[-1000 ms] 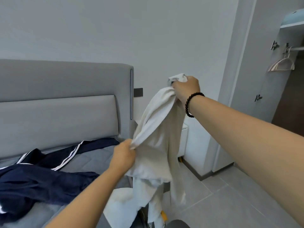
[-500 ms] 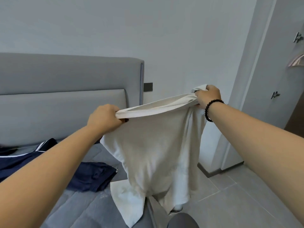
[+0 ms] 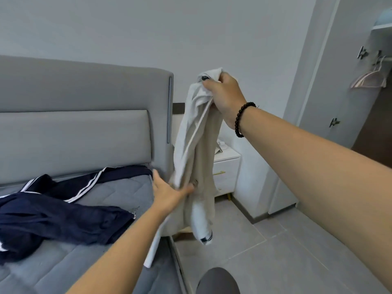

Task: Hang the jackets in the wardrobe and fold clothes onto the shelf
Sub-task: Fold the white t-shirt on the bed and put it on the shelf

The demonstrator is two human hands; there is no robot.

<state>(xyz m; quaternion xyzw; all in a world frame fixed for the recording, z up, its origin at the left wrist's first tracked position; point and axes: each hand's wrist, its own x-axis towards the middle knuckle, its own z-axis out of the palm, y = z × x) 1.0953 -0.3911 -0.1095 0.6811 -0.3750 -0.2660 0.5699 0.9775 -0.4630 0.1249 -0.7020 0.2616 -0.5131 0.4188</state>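
Left hand [image 3: 169, 193] has let go of top edge since half a second ago, now low at frame centre, fingers straight, flat against hanging cloth. Right hand [image 3: 226, 96] up at centre top, fist bunched around cream garment [image 3: 199, 158], which dangles bedside. Navy jacket [image 3: 63, 215] sprawls on bed [image 3: 63, 266], lower left. Hanger [image 3: 370, 78] on wardrobe rail, upper right.

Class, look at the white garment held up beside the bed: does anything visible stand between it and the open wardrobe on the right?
Nothing visible does. The white garment hangs from the right hand over bare floor. The wardrobe, with an empty hanger, lies to the right; the white nightstand sits behind the garment, off that path.
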